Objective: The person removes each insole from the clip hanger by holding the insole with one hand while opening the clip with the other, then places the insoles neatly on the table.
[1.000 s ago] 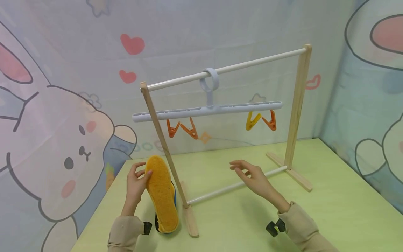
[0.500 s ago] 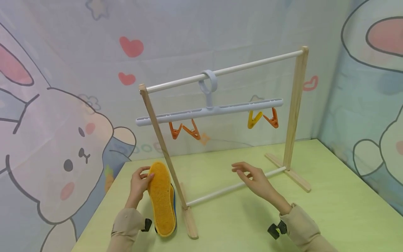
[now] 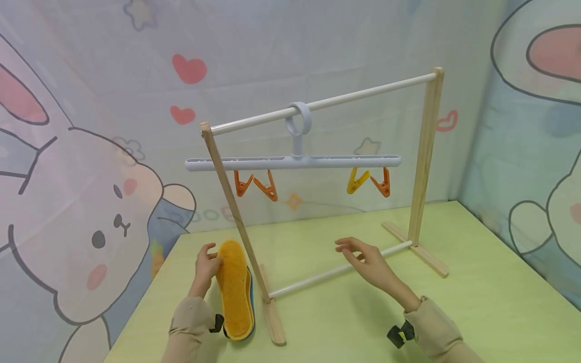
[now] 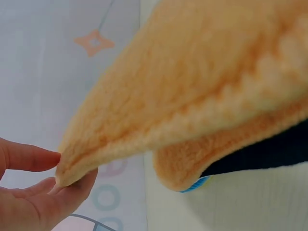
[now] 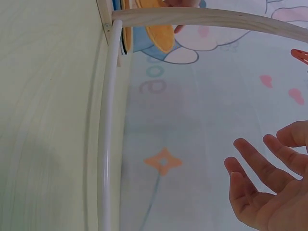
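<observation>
My left hand (image 3: 206, 265) pinches the upper end of a fuzzy yellow insole (image 3: 235, 292) at the table's left side. In the left wrist view that end of the insole (image 4: 187, 82) is raised between thumb and fingers. Beneath it lie more insoles, a second yellow one (image 4: 179, 163) among them, with dark and blue edges showing. The right hand (image 3: 368, 261) hovers in front of the rack's lower bar, holding nothing. Its fingers (image 5: 262, 166) are loosely bent in the right wrist view.
A wooden rack with a white top bar (image 3: 363, 93) stands on the pale green table (image 3: 331, 322). From the bar hangs a light grey hanger (image 3: 327, 161) with orange clips (image 3: 268, 189) and a yellow clip (image 3: 356, 182). The rack's left post (image 3: 233, 212) rises right beside the insoles.
My left hand has moved down and slightly right, lowering the insole's raised end over the others. The hanger has swung on the bar. The right hand stays nearly still.
</observation>
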`<state>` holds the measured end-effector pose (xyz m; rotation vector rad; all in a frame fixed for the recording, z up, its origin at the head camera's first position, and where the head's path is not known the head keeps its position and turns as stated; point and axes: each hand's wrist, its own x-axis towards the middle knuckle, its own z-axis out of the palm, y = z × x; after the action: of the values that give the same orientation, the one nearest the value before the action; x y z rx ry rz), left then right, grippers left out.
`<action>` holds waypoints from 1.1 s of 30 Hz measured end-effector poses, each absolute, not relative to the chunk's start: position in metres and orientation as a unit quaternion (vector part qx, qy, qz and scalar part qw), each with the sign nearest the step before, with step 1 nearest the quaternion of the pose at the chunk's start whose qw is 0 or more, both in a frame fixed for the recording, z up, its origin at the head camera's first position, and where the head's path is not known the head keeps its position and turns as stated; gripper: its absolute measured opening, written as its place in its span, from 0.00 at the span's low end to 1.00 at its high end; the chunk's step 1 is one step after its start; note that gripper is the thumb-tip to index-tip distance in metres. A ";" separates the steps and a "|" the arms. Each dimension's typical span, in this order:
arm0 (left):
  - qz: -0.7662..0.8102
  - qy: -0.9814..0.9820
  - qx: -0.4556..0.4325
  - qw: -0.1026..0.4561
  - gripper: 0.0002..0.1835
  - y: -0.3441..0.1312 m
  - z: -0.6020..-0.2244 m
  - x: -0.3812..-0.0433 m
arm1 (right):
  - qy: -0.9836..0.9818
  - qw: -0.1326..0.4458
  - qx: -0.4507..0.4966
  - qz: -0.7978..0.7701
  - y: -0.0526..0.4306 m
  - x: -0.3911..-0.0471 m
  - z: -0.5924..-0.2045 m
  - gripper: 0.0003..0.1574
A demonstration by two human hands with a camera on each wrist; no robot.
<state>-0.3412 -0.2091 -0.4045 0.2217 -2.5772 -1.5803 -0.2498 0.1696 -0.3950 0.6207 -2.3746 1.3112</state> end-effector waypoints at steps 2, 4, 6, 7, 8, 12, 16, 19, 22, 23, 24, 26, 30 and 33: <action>-0.517 -0.851 0.073 0.054 0.32 -0.209 -0.406 -0.342 | -0.840 0.175 0.219 0.465 0.171 -0.253 -0.400 0.15; -0.514 -0.853 0.071 0.055 0.32 -0.209 -0.409 -0.343 | -0.839 0.173 0.220 0.467 0.172 -0.254 -0.402 0.15; -0.512 -0.855 0.069 0.057 0.31 -0.209 -0.411 -0.344 | -0.837 0.172 0.221 0.469 0.172 -0.255 -0.404 0.14; -0.512 -0.855 0.067 0.056 0.30 -0.209 -0.413 -0.344 | -0.837 0.173 0.221 0.470 0.172 -0.255 -0.404 0.14; -0.510 -0.856 0.066 0.055 0.29 -0.209 -0.414 -0.344 | -0.836 0.174 0.222 0.470 0.172 -0.255 -0.405 0.14; -0.504 -0.859 0.071 0.049 0.27 -0.210 -0.420 -0.347 | -0.836 0.177 0.227 0.468 0.172 -0.255 -0.407 0.14; -0.503 -0.860 0.075 0.044 0.25 -0.209 -0.425 -0.350 | -0.837 0.173 0.224 0.468 0.173 -0.256 -0.410 0.14; -0.502 -0.861 0.073 0.042 0.24 -0.208 -0.427 -0.352 | -0.839 0.171 0.217 0.469 0.175 -0.256 -0.412 0.14; -0.495 -0.865 0.072 0.041 0.23 -0.209 -0.428 -0.352 | -0.839 0.170 0.219 0.468 0.176 -0.258 -0.413 0.14; -0.495 -0.865 0.072 0.039 0.22 -0.209 -0.429 -0.352 | -0.839 0.170 0.220 0.467 0.176 -0.259 -0.413 0.14; -0.495 -0.865 0.072 0.036 0.22 -0.209 -0.429 -0.352 | -0.839 0.170 0.221 0.467 0.176 -0.259 -0.413 0.14; -0.491 -0.868 0.071 0.029 0.22 -0.211 -0.429 -0.352 | -0.839 0.171 0.223 0.466 0.176 -0.259 -0.412 0.14; -0.487 -0.871 0.060 0.009 0.21 -0.215 -0.432 -0.351 | -0.838 0.171 0.221 0.468 0.174 -0.259 -0.412 0.14; -0.483 -0.874 0.056 0.000 0.22 -0.217 -0.435 -0.351 | -0.837 0.169 0.221 0.470 0.174 -0.260 -0.413 0.14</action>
<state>-0.3506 -0.2171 -0.4349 0.1746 -2.7449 -1.5178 -0.2595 0.1736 -0.4135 0.6283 -2.3806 1.3371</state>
